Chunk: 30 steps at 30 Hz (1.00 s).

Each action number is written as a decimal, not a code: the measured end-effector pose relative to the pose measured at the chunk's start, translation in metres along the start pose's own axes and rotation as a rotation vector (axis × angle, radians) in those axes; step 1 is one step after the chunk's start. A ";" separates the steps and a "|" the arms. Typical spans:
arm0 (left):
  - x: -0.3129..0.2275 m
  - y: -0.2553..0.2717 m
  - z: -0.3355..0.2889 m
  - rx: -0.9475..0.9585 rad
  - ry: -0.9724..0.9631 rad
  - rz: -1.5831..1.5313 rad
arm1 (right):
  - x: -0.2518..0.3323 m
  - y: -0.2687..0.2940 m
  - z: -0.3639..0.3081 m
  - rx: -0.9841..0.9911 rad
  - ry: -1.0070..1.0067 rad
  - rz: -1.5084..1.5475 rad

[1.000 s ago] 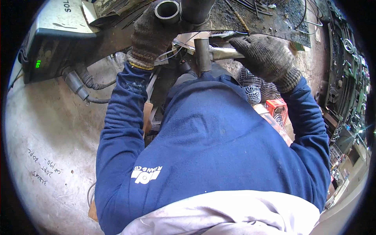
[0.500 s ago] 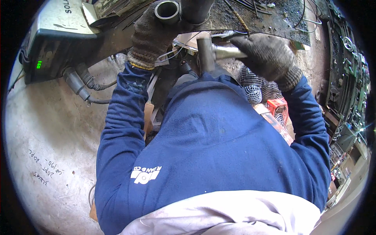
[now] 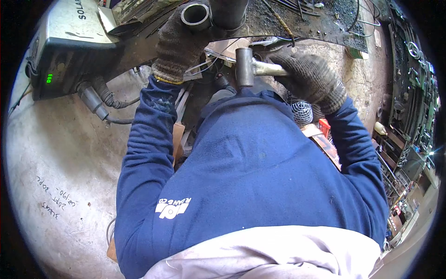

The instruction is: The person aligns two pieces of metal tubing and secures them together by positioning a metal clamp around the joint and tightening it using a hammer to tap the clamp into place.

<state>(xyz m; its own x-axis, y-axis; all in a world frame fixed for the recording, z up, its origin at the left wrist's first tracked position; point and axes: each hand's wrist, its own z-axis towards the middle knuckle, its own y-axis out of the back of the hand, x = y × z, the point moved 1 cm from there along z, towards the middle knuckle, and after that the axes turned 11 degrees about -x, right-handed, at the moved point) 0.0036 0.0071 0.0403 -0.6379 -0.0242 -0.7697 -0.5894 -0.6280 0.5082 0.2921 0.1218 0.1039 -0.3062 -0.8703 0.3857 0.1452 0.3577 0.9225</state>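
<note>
My left hand (image 3: 176, 46), in a grey-brown knitted glove, is closed round a short metal pipe (image 3: 195, 16) at the bench edge. The pipe's open end faces up; most of my fingers are hidden. A wider dark metal cylinder (image 3: 227, 13) stands upright right beside it. In the same kind of glove, my right hand (image 3: 312, 78) grips the pale handle of a hammer (image 3: 244, 67). The hammer's grey cylindrical head is in front of my body, below the bench edge and apart from the pipe.
A dark, grimy metal bench (image 3: 320, 29) with rods and scraps runs across the top. At left stands a welding machine (image 3: 69, 56) with a lit green display and a thick cable plug (image 3: 95, 102). Wire coil guards (image 3: 302, 111) and a red crate (image 3: 324, 127) sit below right.
My right hand and the hammer have dropped a little toward my body, away from the bench edge. My left hand stays at the pipe.
</note>
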 end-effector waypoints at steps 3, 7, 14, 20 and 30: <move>0.004 0.000 -0.001 -0.016 -0.028 0.038 | -0.005 -0.020 -0.015 -0.088 -0.112 0.063; 0.005 0.001 -0.001 -0.025 -0.062 0.072 | 0.001 -0.012 -0.012 -0.092 -0.022 -0.038; 0.011 -0.003 0.000 -0.025 -0.092 0.016 | -0.013 0.009 0.024 -0.040 0.046 -0.261; 0.001 -0.002 0.001 -0.045 -0.069 -0.034 | -0.008 0.013 0.029 0.052 -0.004 -0.311; 0.001 0.000 0.002 -0.013 -0.045 0.039 | -0.021 0.017 0.027 0.034 0.023 -0.226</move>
<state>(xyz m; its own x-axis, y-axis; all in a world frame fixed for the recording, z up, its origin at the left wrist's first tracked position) 0.0020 0.0081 0.0401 -0.6824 -0.0139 -0.7309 -0.5571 -0.6374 0.5323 0.2751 0.1552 0.1121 -0.3063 -0.9368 0.1693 0.0439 0.1637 0.9855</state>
